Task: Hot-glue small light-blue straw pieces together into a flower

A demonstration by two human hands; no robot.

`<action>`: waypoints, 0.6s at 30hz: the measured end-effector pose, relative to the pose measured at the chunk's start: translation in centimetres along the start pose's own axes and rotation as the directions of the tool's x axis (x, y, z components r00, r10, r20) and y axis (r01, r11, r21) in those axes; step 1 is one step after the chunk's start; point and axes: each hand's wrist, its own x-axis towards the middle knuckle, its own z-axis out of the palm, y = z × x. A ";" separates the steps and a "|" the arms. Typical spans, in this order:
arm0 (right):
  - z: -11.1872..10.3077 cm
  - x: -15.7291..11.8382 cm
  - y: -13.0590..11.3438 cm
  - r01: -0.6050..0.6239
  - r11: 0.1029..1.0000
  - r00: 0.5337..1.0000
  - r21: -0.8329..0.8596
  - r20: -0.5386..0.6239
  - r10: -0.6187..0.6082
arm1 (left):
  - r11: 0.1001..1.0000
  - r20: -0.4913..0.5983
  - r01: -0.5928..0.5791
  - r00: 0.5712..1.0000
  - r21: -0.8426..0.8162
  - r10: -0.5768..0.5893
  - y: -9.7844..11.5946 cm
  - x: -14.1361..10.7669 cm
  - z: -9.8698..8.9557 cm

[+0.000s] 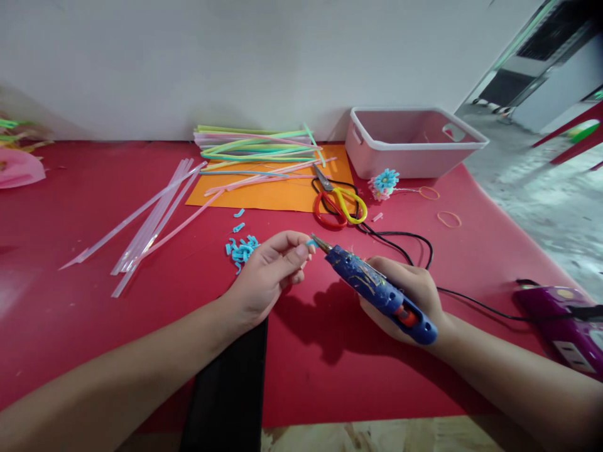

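Between the thumb and fingers of my left hand is a small blue pipe cleaner piece. My right hand is wrapped round a blue hot glue gun, its metal nozzle at the blue piece; whether they touch I cannot tell. Dried glue strands cover the gun's body. Just left of my left hand lies a small heap of cut blue pipe cleaner pieces, partly behind the hand. Scissors with red and yellow handles rest beyond my hands. A blue and pink pipe cleaner flower lies to their right.
Long pipe cleaners lie on orange paper by the wall. Clear plastic sleeves are at left, a pink bin at back right. A black cord runs to a purple power strip. A black flat object lies under my left forearm.
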 end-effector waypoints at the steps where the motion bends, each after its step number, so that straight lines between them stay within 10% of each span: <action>1: 0.0 0.0 0.0 -0.003 1.000 1.000 0.000 0.002 0.003 | 1.000 0.001 -0.005 1.000 0.003 0.005 0.0 0.0 0.0; 18: -0.1 0.3 -0.3 0.017 1.000 1.000 -0.004 0.004 -0.017 | 0.998 -0.017 -0.007 1.000 0.070 0.008 0.1 0.0 0.1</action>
